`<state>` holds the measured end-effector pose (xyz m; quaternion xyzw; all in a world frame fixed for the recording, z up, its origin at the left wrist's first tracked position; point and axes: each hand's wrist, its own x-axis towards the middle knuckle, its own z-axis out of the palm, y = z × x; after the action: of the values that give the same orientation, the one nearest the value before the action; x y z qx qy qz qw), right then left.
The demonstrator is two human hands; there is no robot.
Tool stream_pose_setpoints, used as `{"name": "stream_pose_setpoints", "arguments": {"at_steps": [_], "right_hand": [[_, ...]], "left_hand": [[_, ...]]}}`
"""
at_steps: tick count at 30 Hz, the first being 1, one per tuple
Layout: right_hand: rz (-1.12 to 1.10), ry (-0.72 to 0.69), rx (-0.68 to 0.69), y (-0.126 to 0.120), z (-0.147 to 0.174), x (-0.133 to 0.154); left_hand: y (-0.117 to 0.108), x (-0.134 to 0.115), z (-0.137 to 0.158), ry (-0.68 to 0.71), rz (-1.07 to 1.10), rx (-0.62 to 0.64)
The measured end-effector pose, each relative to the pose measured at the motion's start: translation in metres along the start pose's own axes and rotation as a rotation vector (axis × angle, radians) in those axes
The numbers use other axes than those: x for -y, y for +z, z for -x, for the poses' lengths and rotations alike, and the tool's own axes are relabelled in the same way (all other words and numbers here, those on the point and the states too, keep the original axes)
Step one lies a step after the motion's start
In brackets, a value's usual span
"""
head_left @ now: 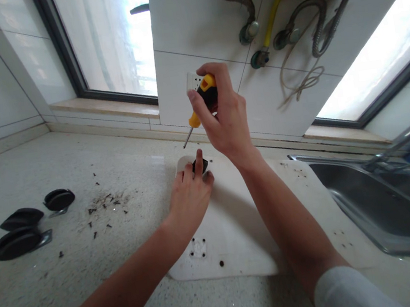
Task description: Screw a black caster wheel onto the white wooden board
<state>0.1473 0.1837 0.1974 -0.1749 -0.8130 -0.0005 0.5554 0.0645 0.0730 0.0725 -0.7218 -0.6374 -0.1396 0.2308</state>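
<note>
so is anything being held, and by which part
The right hand holds the screwdriver by its yellow-and-black handle. The left hand is at a black part on the white panel; whether it grips it cannot be told.

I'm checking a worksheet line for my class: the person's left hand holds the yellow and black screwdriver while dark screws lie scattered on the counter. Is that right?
Not quite: the head view shows the right hand holding the screwdriver. Dark screws do lie scattered on the counter.

Casters [19, 243] left; sink [372, 201] right (board [247, 234] between)
</note>
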Motion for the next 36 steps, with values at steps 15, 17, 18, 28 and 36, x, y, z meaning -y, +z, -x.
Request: {"name": "stream_pose_setpoints", "arguments": {"at_steps": [15, 17, 18, 28, 36], "right_hand": [[0.003, -0.003, 0.011, 0.0, 0.0, 0.004], [0.003, -0.006, 0.012, 0.0, 0.0, 0.004], [0.0, -0.006, 0.012, 0.0, 0.0, 0.004], [-0.019, 0.012, 0.008, 0.001, 0.0, 0.004], [-0.005, -0.006, 0.012, 0.001, 0.001, 0.004]], "left_hand": [[0.008, -0.018, 0.006, -0.057, 0.1, 0.017], [0.009, -0.019, 0.007, -0.062, 0.123, 0.007], [0.009, -0.018, 0.007, -0.069, 0.13, 0.006], [0.011, -0.013, 0.004, -0.048, 0.107, 0.02], [0.014, -0.016, 0.006, -0.006, 0.145, 0.008]]}}
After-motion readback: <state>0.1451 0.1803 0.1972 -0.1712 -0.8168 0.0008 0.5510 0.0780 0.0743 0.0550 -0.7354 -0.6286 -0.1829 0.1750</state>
